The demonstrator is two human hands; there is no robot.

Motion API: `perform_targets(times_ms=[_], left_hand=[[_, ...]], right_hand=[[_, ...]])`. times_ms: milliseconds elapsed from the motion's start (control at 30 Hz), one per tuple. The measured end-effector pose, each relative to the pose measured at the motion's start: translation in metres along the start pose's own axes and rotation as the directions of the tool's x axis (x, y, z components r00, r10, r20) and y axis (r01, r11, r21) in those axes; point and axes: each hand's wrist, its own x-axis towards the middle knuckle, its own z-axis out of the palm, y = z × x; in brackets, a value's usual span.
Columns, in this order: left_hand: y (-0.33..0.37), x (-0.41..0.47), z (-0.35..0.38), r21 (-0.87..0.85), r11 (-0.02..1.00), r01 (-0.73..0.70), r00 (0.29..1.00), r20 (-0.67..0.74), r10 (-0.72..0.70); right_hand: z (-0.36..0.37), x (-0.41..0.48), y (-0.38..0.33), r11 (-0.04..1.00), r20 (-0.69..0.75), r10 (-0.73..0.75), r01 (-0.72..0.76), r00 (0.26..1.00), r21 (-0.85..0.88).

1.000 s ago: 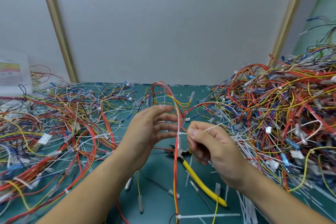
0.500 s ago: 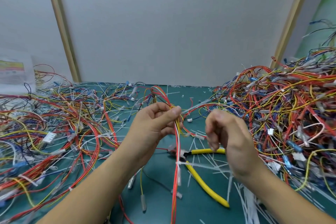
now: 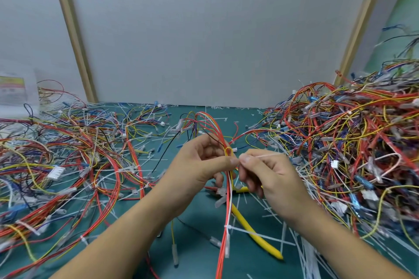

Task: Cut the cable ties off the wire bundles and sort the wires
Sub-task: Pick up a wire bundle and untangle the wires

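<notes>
Over the green mat (image 3: 199, 229), left hand (image 3: 199, 165) pinches the upright wire bundle (image 3: 227, 188).

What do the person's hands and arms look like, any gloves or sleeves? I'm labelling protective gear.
Both are bare: the left hand and right hand wear no gloves, rings or watch, and both forearms are uncovered as far as the frame shows. No sleeve is visible.

- Counter (image 3: 199, 229): dark green mat, matt, smooth, faint printed grid lines.
- Wires (image 3: 353, 133): plastic-sheathed, slightly glossy; red, yellow, blue, white.
- Cable ties (image 3: 251, 232): thin white plastic strips, semi-translucent, smooth.
- Cutter handles (image 3: 256, 235): yellow plastic or rubber sleeve, smooth with dull sheen.
- Connector housings (image 3: 55, 172): white moulded plastic, matt.
- Back wall panel (image 3: 215, 34): pale grey, matt, flat; framing strips (image 3: 72, 29) look like light wood.
</notes>
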Motion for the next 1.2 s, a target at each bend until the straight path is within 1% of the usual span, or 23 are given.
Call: perform_targets(times_ms=[133, 433, 567, 700, 767, 833, 900, 967, 1033, 1100, 1167, 1200], left_hand=[[0.0, 0.0, 0.001, 0.035, 0.999, 0.012, 0.999, -0.039, -0.011], [0.001, 0.001, 0.006, 0.095, 0.994, 0.057, 0.994, -0.096, -0.048], [0.001, 0.0, 0.007, 0.117, 0.992, 0.05, 0.995, -0.094, -0.039], [0.001, 0.0, 0.006, 0.122, 0.991, 0.047, 0.995, -0.091, -0.035], [0.001, -0.001, 0.004, 0.123, 0.991, 0.044, 0.997, -0.066, -0.036], [0.002, -0.001, 0.003, 0.063, 0.997, 0.037, 0.999, -0.031, -0.035], [0.005, 0.0, 0.002, -0.08, 0.996, 0.044, 0.999, -0.02, -0.045], [0.007, 0.003, -0.002, -0.189, 0.981, 0.035, 0.998, -0.048, -0.045], [0.01, 0.004, -0.005, -0.217, 0.976, 0.004, 0.991, -0.13, -0.033], [0.01, 0.005, -0.006, -0.154, 0.988, -0.014, 0.973, -0.231, -0.022], [0.009, 0.005, -0.007, -0.092, 0.996, -0.017, 0.961, -0.277, -0.009], [0.009, 0.005, -0.007, -0.091, 0.996, -0.02, 0.958, -0.286, -0.007]], right_hand=[[0.0, -0.001, 0.002, 1.0, 0.006, 0.006, -0.006, 1.0, -0.008], [0.005, -0.002, 0.002, 0.998, -0.01, 0.041, -0.04, 0.999, 0.057], [0.006, -0.001, 0.001, 0.999, -0.05, 0.021, -0.019, 0.999, 0.05], [0.006, -0.001, 0.003, 0.999, -0.035, 0.026, -0.025, 0.999, 0.048], [0.005, -0.002, 0.003, 0.997, -0.034, 0.038, -0.036, 0.999, 0.065], [0.003, -0.001, 0.002, 0.994, -0.048, 0.061, -0.056, 0.997, 0.098], [0.002, 0.0, 0.0, 0.986, -0.061, 0.095, -0.086, 0.994, 0.14], [0.003, 0.0, 0.0, 0.984, -0.066, 0.111, -0.1, 0.992, 0.148], [0.004, 0.0, 0.0, 0.983, -0.072, 0.121, -0.11, 0.99, 0.146], [0.002, 0.0, 0.001, 0.981, -0.093, 0.125, -0.109, 0.988, 0.163], [0.001, 0.0, 0.002, 0.979, -0.115, 0.121, -0.1, 0.986, 0.179], [0.0, 0.0, 0.002, 0.978, -0.121, 0.122, -0.099, 0.985, 0.184]])
